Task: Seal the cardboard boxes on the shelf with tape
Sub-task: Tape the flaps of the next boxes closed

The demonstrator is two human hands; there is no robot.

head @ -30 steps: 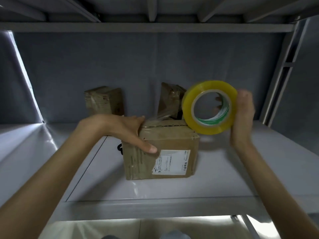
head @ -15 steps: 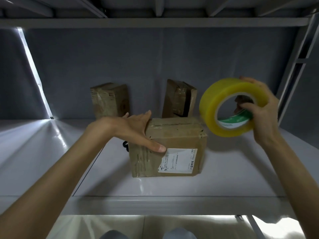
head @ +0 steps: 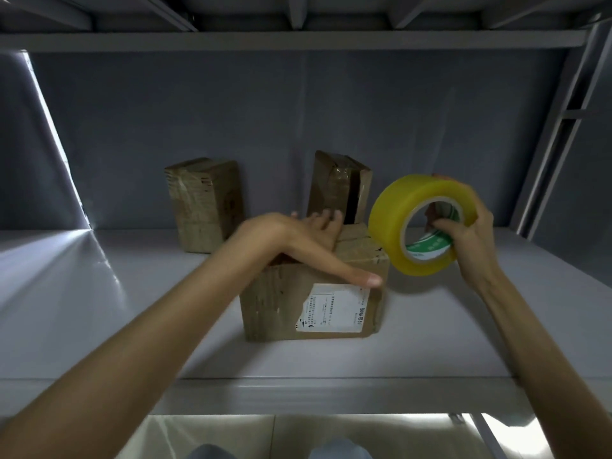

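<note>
A cardboard box (head: 288, 309) with a white label stands near the middle of the grey shelf (head: 99, 309). My left hand (head: 298, 240) lies flat on its top, fingers stretched toward the back and the thumb along the front upper edge. My right hand (head: 470, 240) grips a big roll of yellow tape (head: 394, 220), fingers hooked through its core, just right of the box's top right corner. The roll hides part of that corner.
Two more cardboard boxes stand upright at the back wall: one (head: 205, 203) at the left, a taped one (head: 337, 187) behind my left hand. The upper shelf (head: 298, 41) hangs low overhead. A metal upright (head: 556, 127) runs at the right.
My right hand has turned the tape roll and brought it down closer to the box's right top corner. My left hand has slid further across the box top.
</note>
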